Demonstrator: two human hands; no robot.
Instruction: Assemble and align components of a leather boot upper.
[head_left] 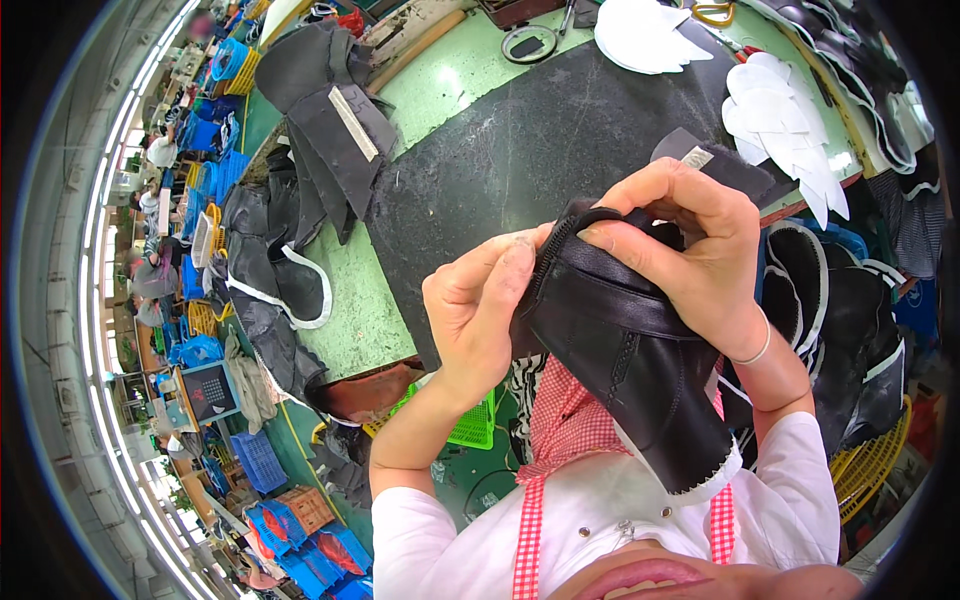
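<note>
Fingers (514, 266) of both hands (466, 318) (705, 245), pinched tight on black boot upper (645, 370) — pale strip (354, 123) illegible

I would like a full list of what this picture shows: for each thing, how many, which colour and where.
Boot upper: 1, black, centre, held up
Table: 1, light green, in front
Mat: 1, black, on the table
White pieces: two piles, white, table's far right
Dark sheets: one stack, blackish, table's left
White-edged pieces: several, black, left and right sides
Stick: 1, brown, table's far side
Basket: 1, green, lower middle
Yellow baskets: several, yellow, lower right and left background
Blue baskets: several, blue, left background
Apron: 1, red-white checks, bottom centre
Left hand: 1, bare, at the boot upper's zip
Right hand: 1, bare, at its top edge
</note>
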